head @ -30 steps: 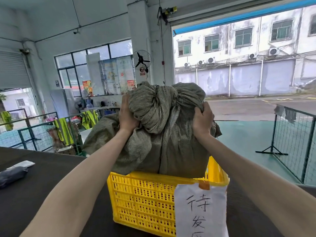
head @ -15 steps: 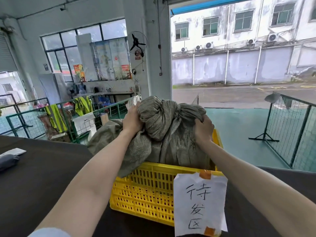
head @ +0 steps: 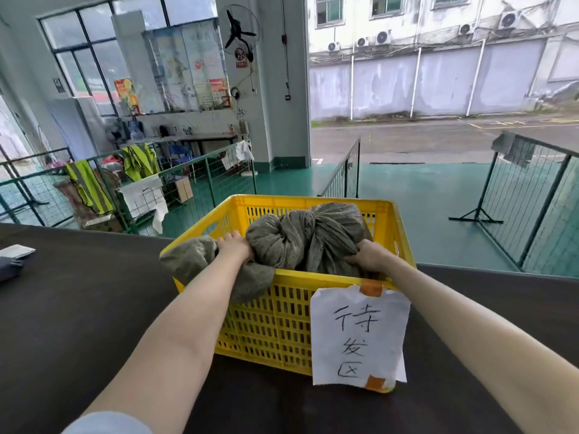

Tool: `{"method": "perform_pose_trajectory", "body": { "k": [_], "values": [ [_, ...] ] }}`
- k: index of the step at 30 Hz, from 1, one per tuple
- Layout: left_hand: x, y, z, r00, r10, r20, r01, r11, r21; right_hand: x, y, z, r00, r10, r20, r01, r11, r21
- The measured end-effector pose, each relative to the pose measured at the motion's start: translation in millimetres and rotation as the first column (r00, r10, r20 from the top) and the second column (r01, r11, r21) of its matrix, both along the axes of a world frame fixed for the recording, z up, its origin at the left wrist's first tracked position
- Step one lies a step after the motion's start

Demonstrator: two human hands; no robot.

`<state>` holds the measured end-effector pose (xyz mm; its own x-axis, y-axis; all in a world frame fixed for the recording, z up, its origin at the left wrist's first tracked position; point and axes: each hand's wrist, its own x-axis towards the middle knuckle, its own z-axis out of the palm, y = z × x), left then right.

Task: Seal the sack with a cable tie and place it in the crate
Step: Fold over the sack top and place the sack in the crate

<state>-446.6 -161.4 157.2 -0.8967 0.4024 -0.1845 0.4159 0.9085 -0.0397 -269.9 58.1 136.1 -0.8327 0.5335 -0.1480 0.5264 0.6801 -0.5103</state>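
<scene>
A grey-green woven sack [head: 310, 236] with a bunched, cinched neck lies inside the yellow slotted crate [head: 269, 327] on the dark table. A loose flap of the sack [head: 191, 261] hangs over the crate's left front corner. My left hand [head: 233, 245] grips the sack on its left side. On the right side, my right hand [head: 368, 255] clutches the cloth, just inside the front rim. The cable tie is hidden in the folds.
A white paper label [head: 358, 335] with handwritten characters is taped to the crate's front. The dark table [head: 78, 308] carries a small dark and white item [head: 14, 258] at its left edge. Green metal barriers [head: 532, 198] stand on the floor beyond.
Both hands have lowered the sack from above the crate down into it. The sack now sits mostly below the rim, and the view has tilted downward.
</scene>
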Motion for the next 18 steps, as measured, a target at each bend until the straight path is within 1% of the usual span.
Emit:
{"method": "perform_pose_trajectory", "body": {
  "k": [1,3,4,5,7,9,11,12,13,14,16,18],
  "values": [
    [-1.0,0.9,7.8,0.999,-0.003,0.033,0.004,0.999,-0.039,1.0,-0.8,4.4,1.0,0.019,0.011,-0.02,1.0,0.014],
    [0.7,-0.3,21.7,0.97,-0.001,0.244,0.018,0.998,-0.065,6.5,-2.2,9.7,0.996,0.062,0.058,-0.063,0.998,0.029],
    [4.8,-2.7,30.5,0.939,-0.014,0.343,0.028,0.999,-0.037,8.7,-1.1,12.7,0.993,0.087,0.078,-0.091,0.995,0.044],
    [10.8,-7.1,38.3,0.912,-0.026,0.41,0.026,1.0,0.007,11.8,-1.9,15.1,0.988,0.116,0.098,-0.122,0.991,0.061],
    [17.0,-17.2,54.1,0.898,-0.072,0.433,0.04,0.996,0.084,17.9,-2.9,19.9,0.978,0.177,0.114,-0.19,0.975,0.115],
    [26.7,-30.5,68.7,0.92,-0.131,0.369,0.109,0.991,0.08,23.2,-4.3,21.2,0.963,0.244,0.112,-0.262,0.948,0.18],
    [33.6,-48.1,70.6,0.973,-0.176,0.152,0.188,0.979,-0.073,28.1,-7.7,18.6,0.948,0.301,0.107,-0.318,0.918,0.236],
    [33.6,-57.2,64.4,0.984,-0.173,0.046,0.178,0.972,-0.151,30.8,-9.2,16.7,0.942,0.322,0.095,-0.336,0.908,0.249],
    [37.7,-65.3,58.9,0.988,-0.156,-0.017,0.151,0.974,-0.171,32.8,-10.1,16.0,0.941,0.329,0.074,-0.337,0.907,0.251],
    [42.0,-71.9,51.1,0.992,-0.123,-0.032,0.116,0.981,-0.153,34.2,-10.3,15.9,0.943,0.328,0.053,-0.331,0.913,0.238],
    [51.0,-80.3,35.5,0.998,-0.055,-0.004,0.054,0.995,-0.08,35.7,-9.6,17.0,0.945,0.326,0.029,-0.325,0.924,0.2],
    [64.3,-82.3,22.2,0.999,-0.023,0.044,0.021,0.998,0.051,36.2,-9.5,16.4,0.943,0.332,0.022,-0.33,0.925,0.191]
  ]
}}
